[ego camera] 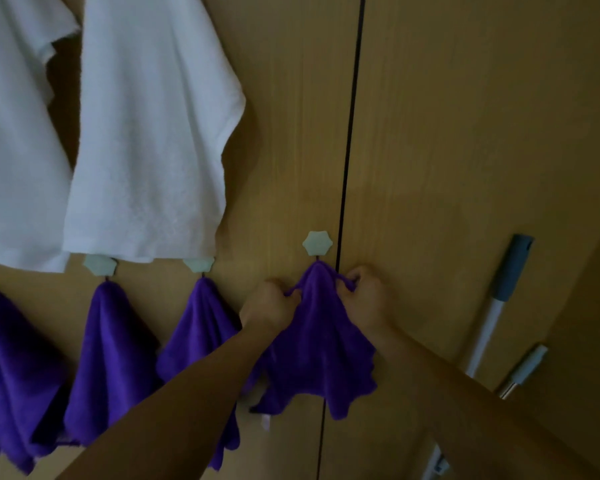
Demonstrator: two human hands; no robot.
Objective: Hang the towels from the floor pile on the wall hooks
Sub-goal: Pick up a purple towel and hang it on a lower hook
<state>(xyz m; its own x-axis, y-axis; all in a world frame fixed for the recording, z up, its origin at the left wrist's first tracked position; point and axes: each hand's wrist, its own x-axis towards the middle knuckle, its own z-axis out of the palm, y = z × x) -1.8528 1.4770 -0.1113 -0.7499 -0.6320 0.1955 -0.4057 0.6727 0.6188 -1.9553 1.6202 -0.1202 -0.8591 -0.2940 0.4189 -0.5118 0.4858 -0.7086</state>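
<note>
A purple towel hangs from the rightmost pale hexagonal hook on the wooden wall. My left hand pinches its top edge on the left side. On the right side, my right hand pinches the same edge, just below the hook. Three more purple towels hang from the hooks to the left, one of which is the middle hook. The floor pile is out of view.
Two white towels hang higher up at the left and cover the tops of the lower hooks. A dark vertical seam splits the wooden panels. Two pale poles with a blue-grey grip lean at the right.
</note>
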